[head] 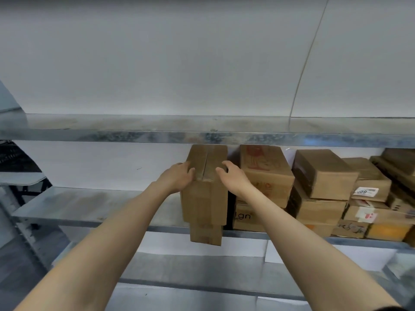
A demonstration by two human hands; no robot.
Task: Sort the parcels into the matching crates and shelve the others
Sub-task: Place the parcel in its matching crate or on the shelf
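A person stood facing a metal rack, both bare arms stretched forward to a tall brown box (203, 198) standing upright on the middle shelf (89, 205). The left hand (177, 178) gripped the box's upper left edge, with its fingers curled round the side and its thumb lying on the top face. The right hand (234, 177) held the upper right edge in the same way, fingers bent over the corner and thumb on top. The box therefore sat squarely between the two hands, and its taped top seam ran away from the person midway between them. The top of the box stood just under the upper shelf (134, 129). Its base was at the front lip of the middle shelf. A small box (205, 235) showed directly below it, hanging past that lip; whether the two were joined could not be told. Just right of the held box, close beside the right wrist, a red-printed box (265, 173) was stacked on another. Beyond it a crowded pile (325, 176) of brown parcels ran to the right end of the shelf, one of them bearing a white label (365, 191). Behind the rack stood a plain white wall (179, 63), and a lower shelf (179, 272) lay beneath the arms.
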